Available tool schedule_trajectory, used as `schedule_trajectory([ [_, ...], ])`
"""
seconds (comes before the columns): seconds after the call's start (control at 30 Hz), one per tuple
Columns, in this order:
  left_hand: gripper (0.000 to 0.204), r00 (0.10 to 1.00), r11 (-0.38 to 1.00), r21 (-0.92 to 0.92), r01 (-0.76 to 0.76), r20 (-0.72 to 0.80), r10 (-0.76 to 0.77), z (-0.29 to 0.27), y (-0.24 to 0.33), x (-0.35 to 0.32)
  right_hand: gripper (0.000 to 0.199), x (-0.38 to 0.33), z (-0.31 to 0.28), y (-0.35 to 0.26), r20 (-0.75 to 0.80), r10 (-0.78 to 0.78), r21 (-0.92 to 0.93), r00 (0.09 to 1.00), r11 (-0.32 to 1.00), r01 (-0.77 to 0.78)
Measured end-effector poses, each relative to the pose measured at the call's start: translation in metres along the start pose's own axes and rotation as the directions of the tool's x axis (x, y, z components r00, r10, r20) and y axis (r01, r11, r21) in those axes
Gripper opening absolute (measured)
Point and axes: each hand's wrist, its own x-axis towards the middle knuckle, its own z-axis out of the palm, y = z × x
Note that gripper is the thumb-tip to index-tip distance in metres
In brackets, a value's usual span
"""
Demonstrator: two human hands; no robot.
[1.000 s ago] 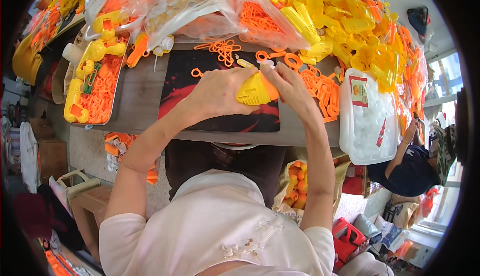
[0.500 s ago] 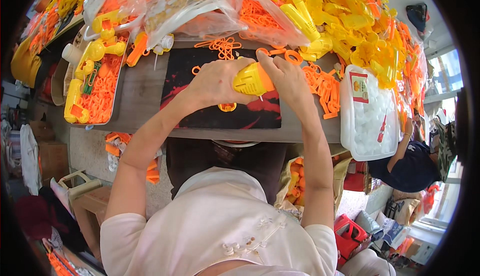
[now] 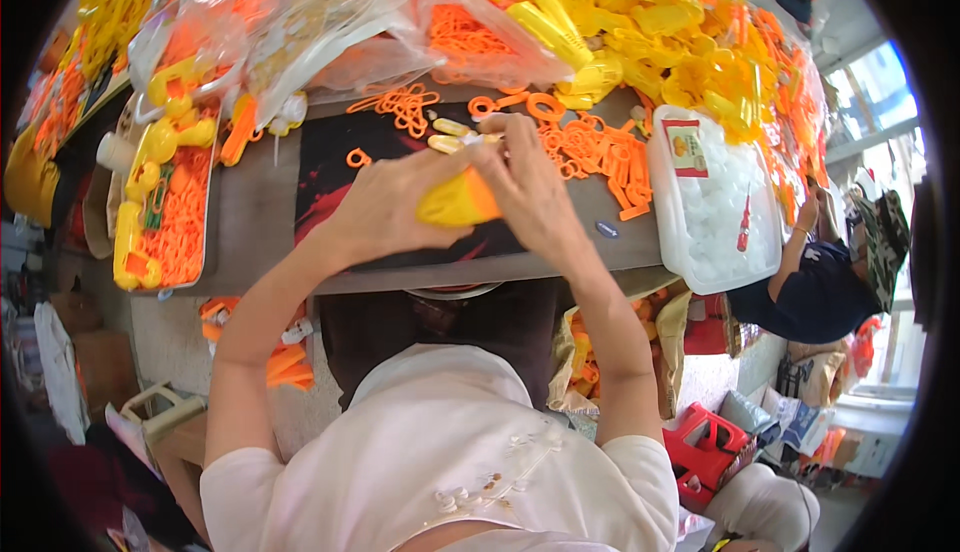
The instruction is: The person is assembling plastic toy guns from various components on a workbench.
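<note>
My left hand (image 3: 385,202) is closed around a yellow-and-orange plastic shell (image 3: 448,204), held tilted above the black-and-red mat (image 3: 320,172). My right hand (image 3: 535,187) meets it from the other side, thumb and fingers bent together at the shell's upper end. A small whitish bit shows by these fingertips, but what they pinch is mostly hidden. Just beyond the hands are small pale yellow pieces (image 3: 446,142). Orange rings (image 3: 546,107) and a pile of orange clip-like parts (image 3: 595,152) lie to the right, a loose orange ring (image 3: 358,158) to the left.
A white tub (image 3: 672,237) of translucent white pieces stands right, a red screwdriver (image 3: 743,224) on them. At left, a tray (image 3: 207,222) holds orange and yellow parts. Plastic bags (image 3: 340,32) and a yellow heap (image 3: 640,42) fill the back. Another person's arm (image 3: 790,252) shows far right.
The shell has tilted and come lower and left in my left hand. My right hand has shifted from its orange end to its upper end, fingers now bent. The view has turned slightly.
</note>
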Motion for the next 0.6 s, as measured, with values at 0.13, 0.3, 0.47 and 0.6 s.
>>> schedule_trajectory([
  [0.13, 0.074, 0.994, 0.996, -0.053, -0.074, 0.075, 0.078, 0.003, 0.01, -0.009, 0.032, -0.004, 0.005, -0.002, 0.169, -0.043, 0.446, 0.985, 0.894, -0.037],
  [0.3, 0.074, 0.981, 0.983, -0.033, -0.181, 0.067, 0.182, 0.007, 0.009, -0.017, 0.025, -0.021, 0.015, 0.0, 0.105, -0.226, 0.492, 0.969, 0.858, 0.147],
  [0.47, 0.076, 0.992, 0.992, -0.004, -0.126, 0.03, 0.126, 0.009, 0.005, -0.02, 0.025, -0.013, 0.026, 0.002, 0.022, -0.199, 0.531, 0.98, 0.832, 0.157],
  [0.6, 0.08, 0.996, 0.993, -0.081, -0.087, 0.011, 0.088, -0.003, 0.007, -0.018, 0.041, -0.007, 0.025, 0.002, 0.102, -0.09, 0.61, 0.991, 0.792, 0.009],
])
